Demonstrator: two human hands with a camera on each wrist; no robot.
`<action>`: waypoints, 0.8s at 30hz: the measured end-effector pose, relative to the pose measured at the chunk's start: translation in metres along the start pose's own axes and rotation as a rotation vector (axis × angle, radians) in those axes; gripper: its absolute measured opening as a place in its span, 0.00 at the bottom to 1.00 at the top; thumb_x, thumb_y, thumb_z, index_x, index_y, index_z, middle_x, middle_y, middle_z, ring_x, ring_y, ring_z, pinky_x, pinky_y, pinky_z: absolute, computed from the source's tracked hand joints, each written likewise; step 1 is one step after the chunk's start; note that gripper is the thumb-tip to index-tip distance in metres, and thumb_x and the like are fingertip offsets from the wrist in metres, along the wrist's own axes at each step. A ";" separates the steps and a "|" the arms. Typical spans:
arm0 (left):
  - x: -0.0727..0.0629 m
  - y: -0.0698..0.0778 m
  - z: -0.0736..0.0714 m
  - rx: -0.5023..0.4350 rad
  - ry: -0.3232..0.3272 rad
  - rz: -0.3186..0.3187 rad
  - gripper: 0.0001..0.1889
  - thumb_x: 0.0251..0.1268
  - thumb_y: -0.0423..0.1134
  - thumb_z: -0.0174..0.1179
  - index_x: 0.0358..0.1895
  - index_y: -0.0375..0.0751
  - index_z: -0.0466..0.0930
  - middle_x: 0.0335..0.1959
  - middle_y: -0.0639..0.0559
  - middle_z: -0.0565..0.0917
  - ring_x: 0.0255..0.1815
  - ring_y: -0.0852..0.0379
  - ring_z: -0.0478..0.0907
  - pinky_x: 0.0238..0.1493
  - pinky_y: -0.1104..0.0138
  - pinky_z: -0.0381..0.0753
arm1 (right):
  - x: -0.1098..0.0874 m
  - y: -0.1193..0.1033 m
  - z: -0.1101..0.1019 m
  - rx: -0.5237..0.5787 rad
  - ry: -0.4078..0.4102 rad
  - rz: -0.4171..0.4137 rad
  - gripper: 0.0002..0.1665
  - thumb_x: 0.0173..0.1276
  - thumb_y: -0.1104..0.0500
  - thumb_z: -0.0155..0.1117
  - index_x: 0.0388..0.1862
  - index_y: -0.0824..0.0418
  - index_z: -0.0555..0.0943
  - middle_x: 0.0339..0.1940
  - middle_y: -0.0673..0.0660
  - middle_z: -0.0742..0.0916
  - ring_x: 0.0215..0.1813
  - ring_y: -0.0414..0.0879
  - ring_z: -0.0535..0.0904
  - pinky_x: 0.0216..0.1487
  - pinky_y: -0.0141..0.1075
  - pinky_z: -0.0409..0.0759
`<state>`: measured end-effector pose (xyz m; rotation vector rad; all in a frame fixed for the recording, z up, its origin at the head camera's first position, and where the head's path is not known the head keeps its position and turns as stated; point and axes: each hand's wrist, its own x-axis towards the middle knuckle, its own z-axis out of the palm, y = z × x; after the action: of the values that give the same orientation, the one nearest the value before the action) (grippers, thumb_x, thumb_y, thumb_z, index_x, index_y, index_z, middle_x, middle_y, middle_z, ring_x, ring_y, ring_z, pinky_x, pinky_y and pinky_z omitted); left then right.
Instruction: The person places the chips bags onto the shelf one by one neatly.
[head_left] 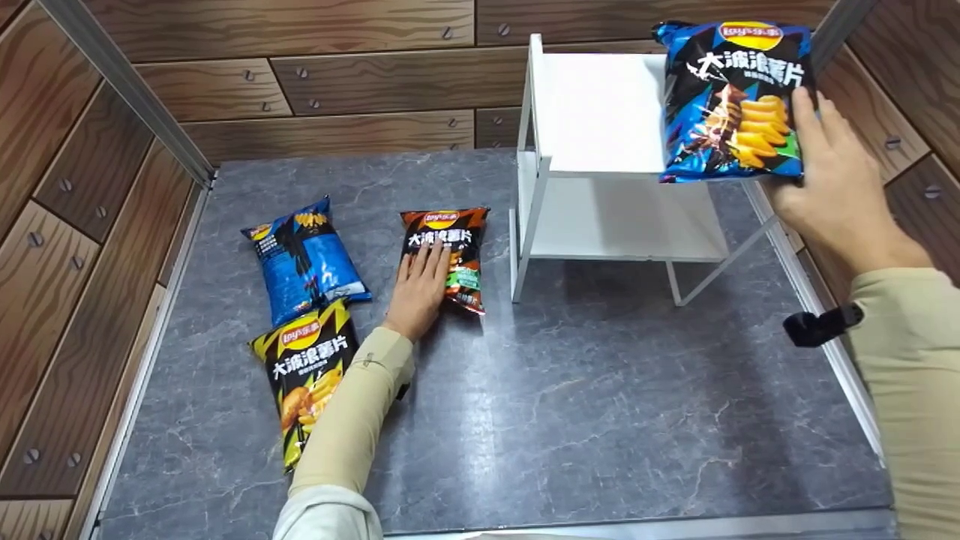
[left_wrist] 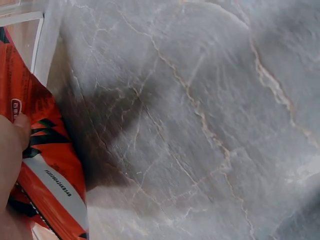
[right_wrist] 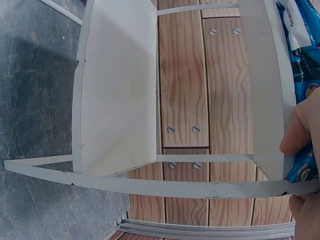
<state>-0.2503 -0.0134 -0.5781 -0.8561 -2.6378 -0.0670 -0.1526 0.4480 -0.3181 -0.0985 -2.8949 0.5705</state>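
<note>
My left hand (head_left: 417, 296) grips an orange-and-black bag of chips (head_left: 469, 259), fingers spread over its front. In the left wrist view the thumb (left_wrist: 21, 131) presses the orange back of the same bag (left_wrist: 52, 150), beside a white strip with a printed code. At the upper right, my right hand (head_left: 836, 180) holds a blue-and-black bag of chips (head_left: 739, 105) by its right side, front facing up. That bag overlaps the right part of the white shelf's top (head_left: 600, 112). The right wrist view shows the thumb (right_wrist: 296, 132) on the blue bag (right_wrist: 302, 65) at the top board.
A blue bag of chips (head_left: 307, 262) lies back side up on the grey marbled surface (head_left: 570, 420) at the left. Touching it is a yellow-green and black bag (head_left: 307, 367), partly behind my left forearm. Wood-patterned walls (head_left: 375, 82) enclose the sides and back.
</note>
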 end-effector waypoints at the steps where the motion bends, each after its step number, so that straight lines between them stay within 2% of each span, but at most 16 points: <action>1: 0.000 -0.001 -0.001 -0.008 -0.006 -0.003 0.34 0.58 0.25 0.58 0.72 0.35 0.65 0.73 0.40 0.70 0.74 0.41 0.66 0.71 0.46 0.69 | 0.000 0.000 0.000 0.002 -0.002 0.001 0.62 0.50 0.70 0.50 0.83 0.50 0.35 0.82 0.68 0.45 0.81 0.69 0.41 0.77 0.67 0.39; 5: 0.001 -0.003 -0.006 -0.053 -0.038 -0.012 0.37 0.57 0.24 0.61 0.73 0.34 0.63 0.74 0.40 0.67 0.75 0.41 0.64 0.71 0.45 0.67 | -0.001 -0.001 0.000 0.002 -0.002 0.000 0.62 0.51 0.70 0.50 0.82 0.50 0.35 0.82 0.68 0.45 0.81 0.69 0.41 0.77 0.67 0.39; 9: 0.002 -0.005 -0.012 -0.103 -0.060 -0.025 0.37 0.58 0.23 0.59 0.74 0.34 0.62 0.75 0.40 0.66 0.76 0.40 0.63 0.72 0.44 0.67 | -0.001 -0.001 0.001 -0.003 -0.003 0.001 0.61 0.54 0.69 0.51 0.82 0.50 0.34 0.82 0.68 0.44 0.81 0.69 0.41 0.77 0.67 0.39; 12: 0.004 -0.009 -0.019 -0.174 -0.089 -0.051 0.37 0.60 0.22 0.57 0.75 0.34 0.59 0.76 0.39 0.64 0.77 0.40 0.61 0.73 0.44 0.65 | 0.000 -0.001 0.001 -0.006 -0.010 0.006 0.61 0.55 0.69 0.52 0.82 0.49 0.34 0.82 0.68 0.44 0.81 0.70 0.40 0.77 0.67 0.38; 15: 0.007 -0.014 -0.027 -0.262 -0.074 -0.084 0.37 0.61 0.20 0.54 0.75 0.33 0.58 0.76 0.38 0.64 0.77 0.39 0.61 0.73 0.44 0.65 | 0.000 -0.001 0.001 -0.009 -0.010 0.007 0.61 0.55 0.69 0.52 0.82 0.49 0.34 0.82 0.68 0.44 0.81 0.70 0.40 0.77 0.67 0.39; 18: 0.010 -0.019 -0.035 -0.326 0.002 -0.097 0.36 0.60 0.18 0.52 0.75 0.31 0.59 0.75 0.36 0.66 0.75 0.38 0.63 0.73 0.46 0.66 | 0.000 -0.002 0.001 -0.010 -0.004 0.004 0.61 0.55 0.69 0.51 0.82 0.49 0.34 0.82 0.68 0.44 0.81 0.70 0.41 0.77 0.67 0.39; 24: 0.021 -0.028 -0.055 -0.406 0.195 -0.100 0.32 0.62 0.19 0.55 0.72 0.30 0.64 0.71 0.34 0.70 0.72 0.36 0.68 0.73 0.49 0.67 | 0.000 -0.001 0.000 -0.007 0.004 0.000 0.62 0.52 0.70 0.51 0.82 0.50 0.35 0.82 0.68 0.45 0.81 0.70 0.41 0.76 0.68 0.40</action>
<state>-0.2644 -0.0331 -0.5178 -0.7897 -2.5150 -0.6957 -0.1525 0.4467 -0.3181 -0.1009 -2.8937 0.5593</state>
